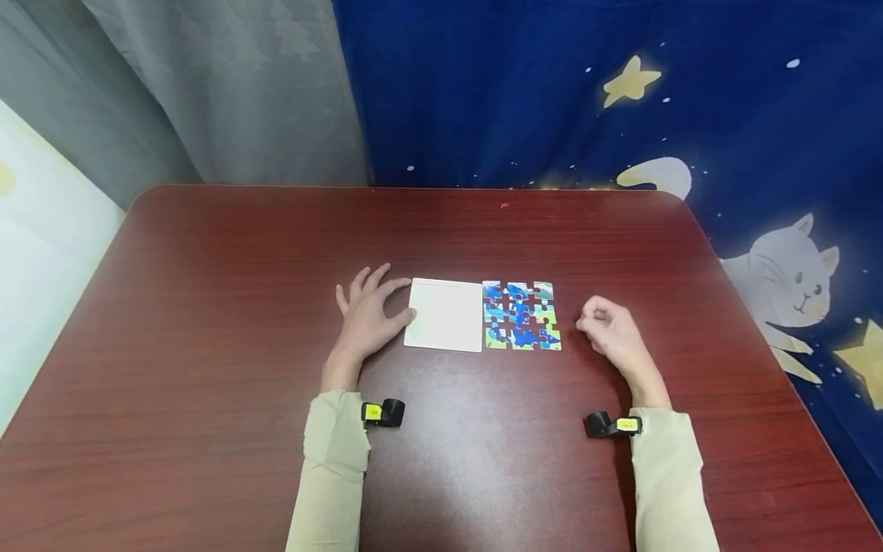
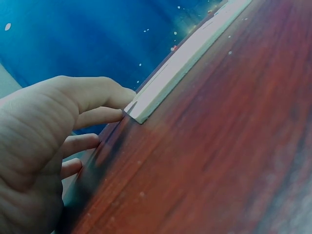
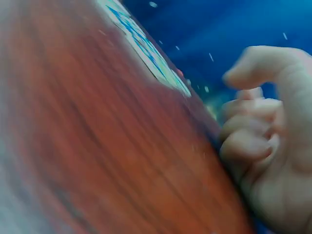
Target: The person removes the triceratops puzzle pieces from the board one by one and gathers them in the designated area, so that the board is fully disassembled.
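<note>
A white square board (image 1: 444, 316) lies flat on the table. My left hand (image 1: 367, 320) is at its left side, thumb and index finger touching that edge, the other fingers spread outward. In the left wrist view, the fingertips meet the end of the board (image 2: 178, 63), seen edge-on. Right beside the board, several blue and green jigsaw pieces (image 1: 520, 315) are laid in three rows with small gaps between them. To their right, apart from them, my right hand (image 1: 610, 330) has its fingers curled and nothing visible in it. The pieces (image 3: 146, 48) look blurred in the right wrist view.
A dark red wooden table (image 1: 207, 322) bears everything. Behind it hang a grey curtain (image 1: 255, 92) and a blue curtain (image 1: 483, 92) with stars and a cat. Each wrist wears a black camera band. A tiny red speck (image 1: 504, 205) lies near the far edge.
</note>
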The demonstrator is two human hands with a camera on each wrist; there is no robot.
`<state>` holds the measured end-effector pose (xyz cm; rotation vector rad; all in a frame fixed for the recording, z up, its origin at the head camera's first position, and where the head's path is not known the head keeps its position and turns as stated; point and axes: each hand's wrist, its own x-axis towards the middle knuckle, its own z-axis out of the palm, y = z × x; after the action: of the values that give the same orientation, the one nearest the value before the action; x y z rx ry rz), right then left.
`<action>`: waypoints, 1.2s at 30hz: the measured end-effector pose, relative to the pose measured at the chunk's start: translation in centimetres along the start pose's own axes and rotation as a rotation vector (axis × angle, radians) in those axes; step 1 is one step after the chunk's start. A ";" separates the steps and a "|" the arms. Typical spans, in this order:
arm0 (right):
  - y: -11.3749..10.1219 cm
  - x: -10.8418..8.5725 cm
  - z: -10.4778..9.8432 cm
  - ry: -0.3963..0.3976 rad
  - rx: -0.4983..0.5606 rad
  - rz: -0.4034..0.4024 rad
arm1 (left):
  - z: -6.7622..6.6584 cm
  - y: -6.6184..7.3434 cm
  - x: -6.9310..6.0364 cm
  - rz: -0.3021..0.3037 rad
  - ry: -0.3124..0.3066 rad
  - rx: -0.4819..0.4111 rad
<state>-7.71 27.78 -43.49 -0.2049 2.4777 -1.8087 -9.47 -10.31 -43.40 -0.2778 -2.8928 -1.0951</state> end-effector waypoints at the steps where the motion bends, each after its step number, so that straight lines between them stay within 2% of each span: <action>1: 0.4 0.1 -0.1 0.017 0.157 -0.034 | 0.0 0.0 0.0 -0.002 0.001 0.001; 3: 0.9 0.1 -0.4 0.032 0.418 -0.113 | 0.1 -0.1 0.1 -0.004 0.002 0.003; 4: 1.0 0.2 -0.4 0.026 0.502 -0.148 | 0.1 -0.1 0.1 -0.004 0.004 0.001; 6: 1.1 0.2 -0.6 0.008 0.614 -0.193 | 0.1 -0.1 0.1 0.003 0.011 -0.002; 8: 1.0 0.3 -0.8 -0.007 0.661 -0.212 | 0.2 -0.1 0.3 0.012 0.022 -0.005; 15: 0.8 0.2 -1.0 -0.018 0.687 -0.212 | 0.3 -0.1 0.4 0.024 0.035 -0.014; 26: 1.1 0.2 -0.5 -0.005 0.615 -0.207 | 0.0 -0.2 -0.2 -0.018 0.074 -0.102; 30: 1.1 0.2 -0.4 0.011 0.592 -0.202 | -0.2 -0.2 -0.1 -0.019 0.098 -0.122; 36: 1.0 0.1 -0.5 0.041 0.527 -0.192 | 0.0 -0.3 0.3 -0.060 0.135 -0.187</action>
<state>-7.91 28.53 -44.29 -0.3819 1.9611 -2.4823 -9.84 -10.45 -43.54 -0.1184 -2.7016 -1.3405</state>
